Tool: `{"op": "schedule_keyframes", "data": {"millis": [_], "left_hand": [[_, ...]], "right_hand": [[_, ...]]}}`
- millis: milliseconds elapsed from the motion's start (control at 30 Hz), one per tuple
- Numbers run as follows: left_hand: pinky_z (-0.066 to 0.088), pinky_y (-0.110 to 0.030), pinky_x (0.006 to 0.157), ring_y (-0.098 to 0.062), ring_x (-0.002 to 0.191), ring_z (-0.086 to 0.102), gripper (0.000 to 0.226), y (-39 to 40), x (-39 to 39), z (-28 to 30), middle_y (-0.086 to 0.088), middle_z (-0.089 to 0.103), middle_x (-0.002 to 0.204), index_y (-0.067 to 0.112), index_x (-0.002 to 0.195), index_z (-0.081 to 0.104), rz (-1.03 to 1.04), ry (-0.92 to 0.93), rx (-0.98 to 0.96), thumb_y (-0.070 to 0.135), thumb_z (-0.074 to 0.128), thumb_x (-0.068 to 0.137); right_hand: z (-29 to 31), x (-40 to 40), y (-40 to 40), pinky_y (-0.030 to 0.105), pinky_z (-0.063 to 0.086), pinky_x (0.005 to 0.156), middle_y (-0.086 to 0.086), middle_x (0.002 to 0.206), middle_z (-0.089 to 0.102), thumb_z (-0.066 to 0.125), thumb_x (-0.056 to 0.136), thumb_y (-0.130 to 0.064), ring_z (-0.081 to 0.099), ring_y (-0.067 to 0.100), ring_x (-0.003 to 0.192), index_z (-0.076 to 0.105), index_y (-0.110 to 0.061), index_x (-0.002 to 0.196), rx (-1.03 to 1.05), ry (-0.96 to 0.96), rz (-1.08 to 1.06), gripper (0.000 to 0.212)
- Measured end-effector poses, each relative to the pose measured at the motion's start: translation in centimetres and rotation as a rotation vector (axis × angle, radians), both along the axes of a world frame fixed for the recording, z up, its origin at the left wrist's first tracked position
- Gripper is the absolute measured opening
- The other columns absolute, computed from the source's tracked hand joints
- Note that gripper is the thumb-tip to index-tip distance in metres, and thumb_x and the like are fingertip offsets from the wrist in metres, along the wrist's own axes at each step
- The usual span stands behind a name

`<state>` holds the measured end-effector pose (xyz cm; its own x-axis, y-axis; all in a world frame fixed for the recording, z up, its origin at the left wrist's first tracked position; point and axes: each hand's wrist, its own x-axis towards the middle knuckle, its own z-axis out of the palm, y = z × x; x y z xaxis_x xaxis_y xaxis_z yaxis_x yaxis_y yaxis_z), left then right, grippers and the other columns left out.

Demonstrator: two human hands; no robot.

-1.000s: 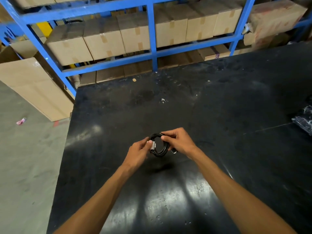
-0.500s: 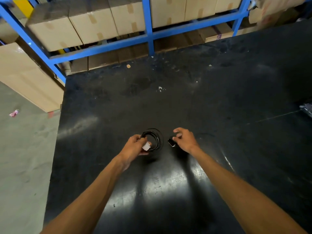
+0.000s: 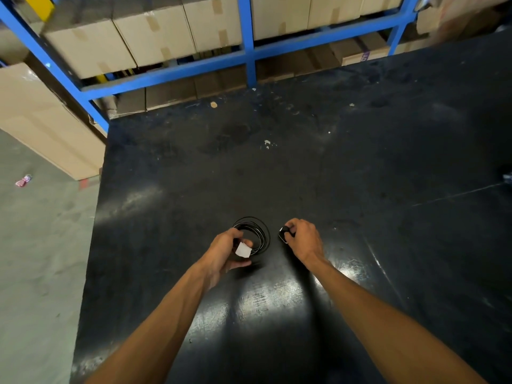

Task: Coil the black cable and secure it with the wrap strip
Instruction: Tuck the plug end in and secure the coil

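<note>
The black cable (image 3: pixel 256 231) is wound into a small round coil just above the black table (image 3: pixel 360 162). My left hand (image 3: pixel 224 252) grips the coil at its near-left side, where a white wrap strip (image 3: pixel 243 250) sits against my fingers. A little to the right, my right hand (image 3: pixel 303 239) is closed on a small black plug end (image 3: pixel 284 234) of the cable, held apart from the coil. Both forearms reach in from the bottom of the view.
Blue metal racking (image 3: pixel 246 37) loaded with cardboard boxes (image 3: pixel 155 34) runs along the table's far edge. A large cardboard sheet (image 3: pixel 41 115) leans at the left. Grey floor (image 3: pixel 36 245) lies left of the table. A dark packet (image 3: pixel 508 178) shows at the right edge.
My hands have parted: a second ago both pinched the coil together, now the left keeps the coil and strip while the right holds the plug end off to the right.
</note>
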<state>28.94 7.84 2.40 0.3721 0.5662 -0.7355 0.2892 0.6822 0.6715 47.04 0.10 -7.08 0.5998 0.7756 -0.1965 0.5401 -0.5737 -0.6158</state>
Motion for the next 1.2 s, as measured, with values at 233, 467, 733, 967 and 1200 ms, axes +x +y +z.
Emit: {"op": "schedule_keyframes", "data": {"millis": [233,467,733,967,1200], "left_hand": [[0.057,-0.041,0.077,-0.015,0.080,0.060,0.015,-0.2,-0.8,0.8,-0.001,0.065,0.076,0.018,0.095,0.052,-0.036,-0.035,0.122,0.031,0.046,0.100],[0.058,-0.040,0.077,-0.013,0.079,0.060,0.020,0.2,-2.3,3.6,0.001,0.065,0.075,0.016,0.106,0.056,-0.003,-0.065,0.221,0.033,0.047,0.099],[0.058,-0.031,0.068,-0.009,0.073,0.063,0.019,-0.1,-5.7,7.9,0.008,0.068,0.070,0.020,0.098,0.058,0.022,-0.121,0.367,0.038,0.052,0.095],[0.046,-0.030,0.065,-0.013,0.066,0.054,0.011,-1.7,-8.5,10.8,0.002,0.056,0.065,0.021,0.085,0.052,-0.017,-0.219,0.495,0.031,0.053,0.088],[0.049,-0.037,0.076,-0.014,0.069,0.056,0.011,-3.5,-10.1,13.6,0.001,0.056,0.065,0.017,0.082,0.056,-0.020,-0.267,0.387,0.026,0.052,0.088]], "right_hand": [[4.7,-0.7,1.1,0.027,0.050,0.061,0.000,0.064,0.065,0.079,0.069,-0.009,0.058,0.013,0.058,0.063,-0.019,0.069,0.190,0.113,0.009,0.019],[9.2,-1.6,2.1,0.016,0.035,0.044,-0.008,0.050,0.051,0.078,0.069,-0.009,0.042,0.002,0.042,0.050,-0.020,0.055,0.291,0.074,0.028,0.033],[15.6,-4.4,2.0,0.033,0.037,0.054,-0.004,0.054,0.049,0.070,0.089,-0.040,0.044,0.014,0.053,0.043,-0.016,0.058,0.181,0.034,0.235,0.048],[21.0,-5.8,0.8,0.027,0.035,0.045,-0.006,0.047,0.035,0.065,0.089,-0.048,0.038,0.014,0.040,0.038,-0.020,0.063,0.092,0.374,0.391,0.047],[25.1,-6.3,-1.1,0.020,0.031,0.039,-0.011,0.044,0.031,0.055,0.060,-0.093,0.030,0.007,0.037,0.036,-0.026,0.060,0.070,0.288,0.334,0.070]]}}
